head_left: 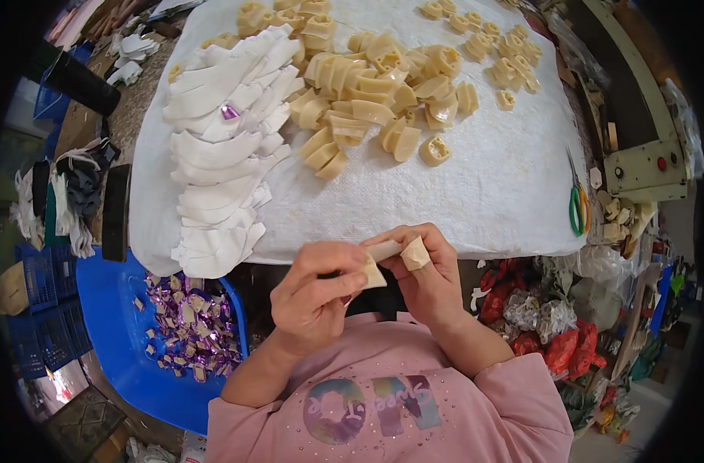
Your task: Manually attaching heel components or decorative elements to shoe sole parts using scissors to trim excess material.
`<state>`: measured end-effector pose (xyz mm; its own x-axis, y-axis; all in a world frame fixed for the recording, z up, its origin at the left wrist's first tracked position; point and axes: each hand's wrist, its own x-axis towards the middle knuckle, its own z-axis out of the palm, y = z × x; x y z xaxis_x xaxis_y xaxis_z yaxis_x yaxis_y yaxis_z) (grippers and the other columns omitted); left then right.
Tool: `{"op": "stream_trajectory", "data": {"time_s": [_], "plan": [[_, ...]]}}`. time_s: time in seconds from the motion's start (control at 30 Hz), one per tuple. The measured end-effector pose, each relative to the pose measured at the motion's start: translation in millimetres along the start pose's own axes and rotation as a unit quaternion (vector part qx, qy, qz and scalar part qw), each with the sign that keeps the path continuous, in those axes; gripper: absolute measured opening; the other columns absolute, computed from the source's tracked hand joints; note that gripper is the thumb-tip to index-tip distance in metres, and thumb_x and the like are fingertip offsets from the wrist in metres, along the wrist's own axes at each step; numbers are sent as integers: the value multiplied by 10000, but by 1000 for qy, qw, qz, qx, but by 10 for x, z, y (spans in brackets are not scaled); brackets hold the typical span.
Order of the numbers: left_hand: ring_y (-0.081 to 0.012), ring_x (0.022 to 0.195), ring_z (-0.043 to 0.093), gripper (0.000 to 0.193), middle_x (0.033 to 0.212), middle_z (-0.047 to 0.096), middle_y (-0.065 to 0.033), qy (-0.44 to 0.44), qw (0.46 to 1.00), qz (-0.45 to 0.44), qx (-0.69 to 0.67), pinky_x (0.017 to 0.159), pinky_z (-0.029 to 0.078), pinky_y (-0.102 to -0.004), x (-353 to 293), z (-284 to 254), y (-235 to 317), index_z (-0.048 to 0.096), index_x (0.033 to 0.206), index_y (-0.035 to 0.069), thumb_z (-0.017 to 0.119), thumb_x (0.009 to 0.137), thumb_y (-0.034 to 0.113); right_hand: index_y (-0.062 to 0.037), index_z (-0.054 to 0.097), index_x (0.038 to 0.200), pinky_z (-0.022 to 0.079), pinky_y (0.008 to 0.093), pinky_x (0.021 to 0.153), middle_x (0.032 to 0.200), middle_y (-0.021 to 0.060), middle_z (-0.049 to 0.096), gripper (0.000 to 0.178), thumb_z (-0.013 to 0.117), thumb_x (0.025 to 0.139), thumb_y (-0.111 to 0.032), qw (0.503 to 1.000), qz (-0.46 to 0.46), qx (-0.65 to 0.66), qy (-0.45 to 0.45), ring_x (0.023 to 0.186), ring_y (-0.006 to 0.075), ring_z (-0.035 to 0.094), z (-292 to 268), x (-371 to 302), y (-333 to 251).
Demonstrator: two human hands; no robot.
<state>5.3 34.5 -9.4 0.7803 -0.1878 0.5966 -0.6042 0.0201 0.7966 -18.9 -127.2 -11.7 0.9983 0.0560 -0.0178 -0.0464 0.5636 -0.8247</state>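
Note:
Both hands are close together at the table's near edge. Between them is a pale cream strip (383,250), with a wider flap hanging below my left fingertips. My left hand (309,289) pinches the flap end, and a small dark purple bit shows beneath its fingers. My right hand (433,282) grips the strip's other end; its thumb wears a beige wrap (415,254). Overlapping white curved pieces (213,158) lie in a long stack ahead of my left hand, a shiny purple piece (229,113) on top. Beyond are heaped glossy beige curved pieces (367,85).
A white sheet (475,185) covers the table. Scissors (578,204) with green and orange handles lie at its right edge. At lower left a blue basin (120,363) holds many shiny purple pieces (190,324). A pale green machine (645,166) stands right, above red bags (572,351).

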Motion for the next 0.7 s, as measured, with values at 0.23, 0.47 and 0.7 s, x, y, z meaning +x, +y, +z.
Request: {"op": "stream_trajectory", "data": {"time_s": [0.23, 0.47, 0.7], "plan": [[-242, 788, 613, 207, 893, 595, -93, -68, 973, 105, 195, 607, 414, -319, 8, 22, -13, 618, 858, 23, 665, 670, -51, 28, 523, 1061, 505, 320, 877, 1113, 180, 609, 225, 449, 987, -172, 994, 99, -16, 33, 1002, 204, 607, -60, -71, -93], [-200, 667, 522, 141, 870, 561, -71, -90, 928, 111, 344, 551, 341, -325, 43, 119, 5, 600, 825, 30, 645, 693, 9, 28, 535, 1045, 502, 331, 897, 1145, 186, 600, 218, 436, 990, -159, 991, 100, -72, 50, 1011, 197, 601, 60, -37, -75], [-228, 708, 565, 194, 866, 586, -80, -35, 950, 92, 297, 594, 395, -330, 45, 91, -87, 603, 829, 15, 661, 648, -25, 34, 573, 1114, 478, 294, 880, 1097, 138, 628, 267, 433, 989, -156, 979, 60, -197, -2, 999, 158, 596, 23, 13, -94]]}}
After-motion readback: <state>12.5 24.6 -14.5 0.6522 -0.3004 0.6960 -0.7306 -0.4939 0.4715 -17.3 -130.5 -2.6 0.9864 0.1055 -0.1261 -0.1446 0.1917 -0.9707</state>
